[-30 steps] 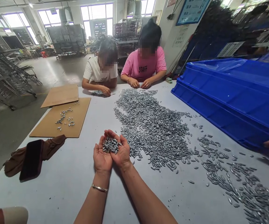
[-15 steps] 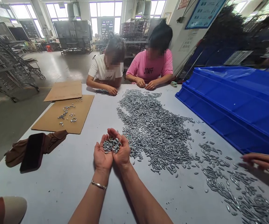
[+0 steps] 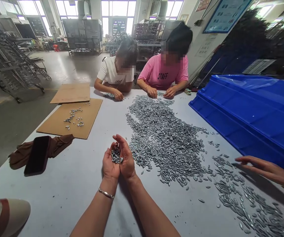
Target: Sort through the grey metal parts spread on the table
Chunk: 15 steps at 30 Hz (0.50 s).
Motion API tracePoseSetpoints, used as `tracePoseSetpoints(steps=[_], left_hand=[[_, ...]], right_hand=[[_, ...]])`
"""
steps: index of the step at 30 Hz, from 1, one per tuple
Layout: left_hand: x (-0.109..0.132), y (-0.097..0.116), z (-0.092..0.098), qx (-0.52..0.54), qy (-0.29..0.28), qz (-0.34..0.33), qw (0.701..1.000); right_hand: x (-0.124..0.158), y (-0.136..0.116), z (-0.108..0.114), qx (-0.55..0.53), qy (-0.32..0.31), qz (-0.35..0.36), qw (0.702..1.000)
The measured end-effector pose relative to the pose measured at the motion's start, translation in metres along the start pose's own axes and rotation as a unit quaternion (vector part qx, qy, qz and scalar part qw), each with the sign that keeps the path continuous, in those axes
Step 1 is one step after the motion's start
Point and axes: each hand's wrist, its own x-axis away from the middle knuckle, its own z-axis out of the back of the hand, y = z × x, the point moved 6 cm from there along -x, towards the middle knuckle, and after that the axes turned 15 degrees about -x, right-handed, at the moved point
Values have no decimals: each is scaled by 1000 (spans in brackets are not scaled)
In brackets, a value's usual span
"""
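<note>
My two hands are cupped together above the white table (image 3: 82,191). My left hand (image 3: 110,166) lies palm up, and most of a handful of small grey spindle-shaped metal pieces (image 3: 115,155) rests in it. My right hand (image 3: 127,161) is tilted up on edge against the left, its palm turned toward the handful and closing in its side; one piece shows at the join between the palms. Just right of my hands spreads a large heap of the same metal pieces (image 3: 171,141). A silver bracelet (image 3: 106,193) circles my left wrist.
Two co-workers (image 3: 118,70) (image 3: 165,70) handle pieces across the table. Another person's hand (image 3: 262,168) reaches in at right, over scattered pieces. A blue bin (image 3: 245,112) stands at right. Cardboard sheets (image 3: 92,121), a phone (image 3: 37,156) and brown cloth (image 3: 18,156) lie at left.
My right hand has tipped upright toward the left, and the metal pieces have gathered into my left palm. The other person's hand at right has reached further in over the table.
</note>
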Motion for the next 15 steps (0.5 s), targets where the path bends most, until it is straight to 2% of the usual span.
tracePoseSetpoints(steps=[4, 7, 11, 13, 15], left_hand=[[5, -4, -1, -5, -6, 29, 1000], [8, -10, -3, 5, -17, 59, 998], [9, -11, -8, 49, -43, 61, 996], [7, -10, -7, 73, -45, 58, 995], [5, -8, -6, 94, -46, 63, 993]], right_hand=[[4, -3, -3, 69, -17, 35, 997], [2, -7, -3, 85, -7, 65, 994], [-7, -12, 7, -55, 54, 60, 995], [-13, -15, 16, -128, 100, 45, 986], [-17, -19, 27, -155, 158, 50, 974]])
